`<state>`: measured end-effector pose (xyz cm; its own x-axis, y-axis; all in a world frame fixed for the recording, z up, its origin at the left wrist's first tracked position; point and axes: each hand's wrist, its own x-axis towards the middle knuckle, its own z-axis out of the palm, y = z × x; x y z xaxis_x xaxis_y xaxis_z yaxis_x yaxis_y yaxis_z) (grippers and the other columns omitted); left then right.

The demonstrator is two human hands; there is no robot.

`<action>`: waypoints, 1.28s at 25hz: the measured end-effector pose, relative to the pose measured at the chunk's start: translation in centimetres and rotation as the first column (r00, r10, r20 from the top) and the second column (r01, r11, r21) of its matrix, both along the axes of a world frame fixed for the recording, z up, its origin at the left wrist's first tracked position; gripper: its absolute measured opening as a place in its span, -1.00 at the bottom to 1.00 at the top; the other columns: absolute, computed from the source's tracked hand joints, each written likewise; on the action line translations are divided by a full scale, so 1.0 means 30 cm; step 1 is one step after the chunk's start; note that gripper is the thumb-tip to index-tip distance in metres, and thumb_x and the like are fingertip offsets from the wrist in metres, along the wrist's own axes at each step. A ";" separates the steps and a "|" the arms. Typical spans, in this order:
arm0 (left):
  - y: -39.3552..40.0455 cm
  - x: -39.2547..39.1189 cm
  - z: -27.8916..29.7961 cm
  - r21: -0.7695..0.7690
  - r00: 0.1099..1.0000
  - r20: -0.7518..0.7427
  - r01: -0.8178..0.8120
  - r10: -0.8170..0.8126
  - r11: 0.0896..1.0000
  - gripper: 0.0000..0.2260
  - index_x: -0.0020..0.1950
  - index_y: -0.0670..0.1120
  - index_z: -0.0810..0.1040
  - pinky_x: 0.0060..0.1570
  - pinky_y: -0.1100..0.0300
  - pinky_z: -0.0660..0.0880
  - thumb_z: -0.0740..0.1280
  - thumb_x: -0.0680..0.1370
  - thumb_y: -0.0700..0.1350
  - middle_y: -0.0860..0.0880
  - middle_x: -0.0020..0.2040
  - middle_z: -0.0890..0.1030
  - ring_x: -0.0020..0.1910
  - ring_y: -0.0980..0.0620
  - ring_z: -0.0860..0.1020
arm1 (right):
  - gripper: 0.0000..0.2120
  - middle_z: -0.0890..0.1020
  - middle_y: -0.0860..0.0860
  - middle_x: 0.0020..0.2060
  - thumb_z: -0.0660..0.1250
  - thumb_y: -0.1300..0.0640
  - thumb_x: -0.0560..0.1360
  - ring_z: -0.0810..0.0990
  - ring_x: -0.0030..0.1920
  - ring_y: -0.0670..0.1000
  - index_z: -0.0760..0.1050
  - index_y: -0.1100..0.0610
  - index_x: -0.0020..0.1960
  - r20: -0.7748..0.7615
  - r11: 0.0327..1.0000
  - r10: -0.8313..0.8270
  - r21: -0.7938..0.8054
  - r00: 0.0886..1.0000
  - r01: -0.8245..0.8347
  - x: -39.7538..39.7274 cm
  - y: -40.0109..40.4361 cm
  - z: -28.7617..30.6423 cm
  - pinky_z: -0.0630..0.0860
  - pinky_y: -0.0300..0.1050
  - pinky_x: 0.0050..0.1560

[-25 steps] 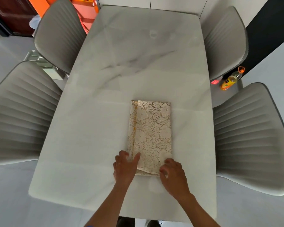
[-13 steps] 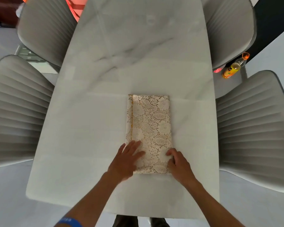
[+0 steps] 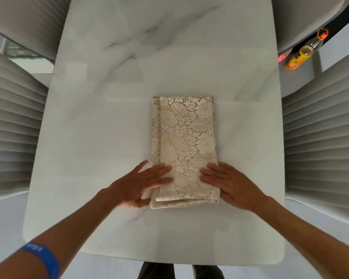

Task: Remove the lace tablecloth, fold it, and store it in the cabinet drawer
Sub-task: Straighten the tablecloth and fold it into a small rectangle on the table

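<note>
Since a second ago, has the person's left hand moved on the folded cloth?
Yes. The left hand has flattened and slid farther along the lace tablecloth, fingers now spread over its left edge, away from the table's near edge.

Soft, even daylight; the white marble table (image 3: 113, 127) shows faint glare, edges bow from wide-angle distortion, overall slightly blurred.

The folded lace tablecloth (image 3: 184, 146) is being pressed flat on the marble table (image 3: 89, 137) by the left hand (image 3: 141, 184) and right hand (image 3: 232, 183).
</note>
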<state>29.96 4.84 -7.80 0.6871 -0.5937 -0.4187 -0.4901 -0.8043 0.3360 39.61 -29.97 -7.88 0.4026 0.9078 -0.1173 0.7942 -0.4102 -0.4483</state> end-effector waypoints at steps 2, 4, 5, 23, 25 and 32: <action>-0.021 -0.008 -0.001 -0.168 0.989 0.039 -0.133 0.142 0.977 -0.24 0.57 0.10 0.13 0.53 -0.02 -0.16 0.31 0.45 0.30 0.07 0.59 0.09 0.57 0.11 0.00 | -0.62 0.48 -0.16 0.37 0.21 0.05 0.60 0.36 0.45 -0.06 0.40 -0.16 0.40 -0.393 0.958 -0.264 0.001 0.881 0.287 0.026 0.025 0.033 0.21 -0.18 0.45; -0.065 0.001 0.018 -0.423 0.924 0.045 -0.327 0.380 0.845 -0.48 0.44 0.11 0.40 0.43 -0.02 0.24 0.34 0.49 0.18 0.07 0.42 0.46 0.41 0.15 0.37 | -0.69 0.60 -0.18 0.25 0.29 0.03 0.59 0.52 0.29 -0.13 0.51 -0.24 0.30 -0.609 0.888 -0.402 -0.078 0.683 0.453 0.055 0.042 0.061 0.41 -0.15 0.32; -0.084 0.009 0.028 -0.547 0.863 -0.066 -0.451 0.500 0.706 -0.59 0.35 0.11 0.51 0.26 0.05 0.44 0.37 0.50 0.11 0.13 0.29 0.58 0.27 0.19 0.51 | -0.73 0.65 -0.20 0.16 0.31 0.01 0.58 0.56 0.22 -0.18 0.55 -0.25 0.24 -0.678 0.860 -0.428 -0.102 0.597 0.500 0.067 0.047 0.075 0.47 -0.14 0.24; -0.181 0.187 0.018 -0.263 0.096 -0.203 -0.964 0.975 0.040 -0.58 -0.38 -0.02 0.26 -0.41 0.22 0.23 0.09 0.65 0.12 0.08 -0.50 0.38 -0.46 0.11 0.38 | -0.88 0.57 0.10 0.02 0.25 0.14 0.57 0.58 -0.02 0.21 0.44 0.13 0.09 0.031 0.524 -0.851 -0.015 0.524 0.852 0.074 0.303 0.087 0.51 0.06 -0.05; -0.162 0.191 0.011 -0.259 0.080 -0.250 -0.966 0.965 0.013 -0.57 -0.38 -0.02 0.26 -0.41 0.15 0.24 0.10 0.64 0.13 0.07 -0.48 0.38 -0.44 0.04 0.37 | -0.67 0.50 0.14 0.33 0.26 0.11 0.58 0.47 0.31 0.24 0.44 0.14 0.32 0.217 0.828 -0.555 0.057 0.803 0.558 0.045 0.314 0.059 0.41 0.16 0.28; -0.135 0.237 0.067 -0.294 0.491 0.375 -0.741 0.786 0.603 -0.56 0.34 -0.01 0.46 0.02 -0.04 0.49 0.39 0.48 -0.23 -0.09 0.25 0.54 0.16 -0.16 0.52 | -0.11 -0.04 -0.05 0.60 0.21 -0.34 0.41 -0.08 0.59 0.08 -0.08 -0.07 0.60 0.115 0.908 -0.294 -0.278 0.949 0.315 0.083 0.241 0.008 0.14 0.20 0.49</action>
<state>37.08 0.79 -5.81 0.9692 0.2379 0.0639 0.2017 -0.9154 0.3484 42.09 -22.74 -7.63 0.6703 0.6705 -0.3180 0.6347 -0.7400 -0.2224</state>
